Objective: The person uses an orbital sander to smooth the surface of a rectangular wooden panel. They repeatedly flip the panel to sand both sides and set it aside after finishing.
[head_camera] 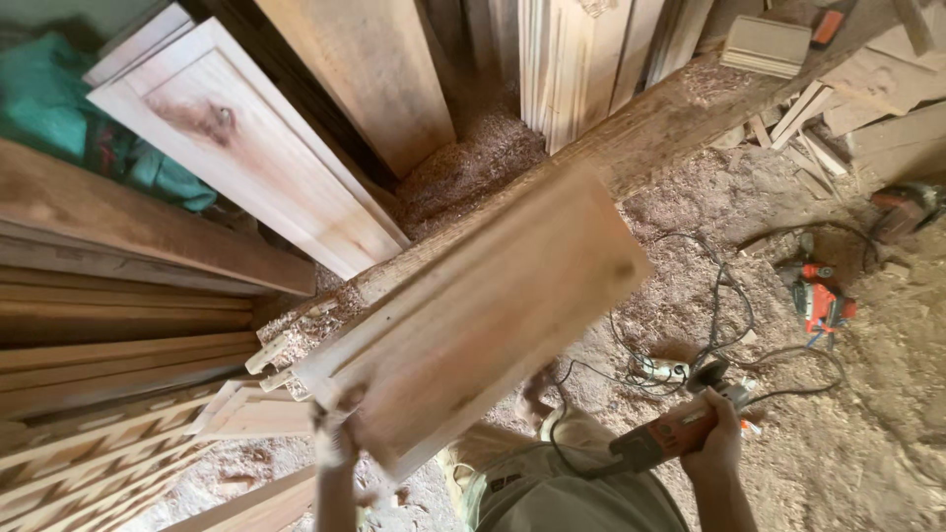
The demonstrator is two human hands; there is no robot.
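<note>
A: Any packages, labels, signs or screens here? We need to log them fast.

B: We find none. No box, no carton, no wrapper, no sign, no display anywhere in the head view.

A: We spotted a small dark patch on the pale trousers, low centre. Label?

B: Could be a printed tag: small, dark, roughly rectangular, on light fabric just left of the cable. Too blurred for us to call it a label for sure.

A: And markings on the orange tools on the floor?

B: Too small, we can't tell. We log nothing more.
</note>
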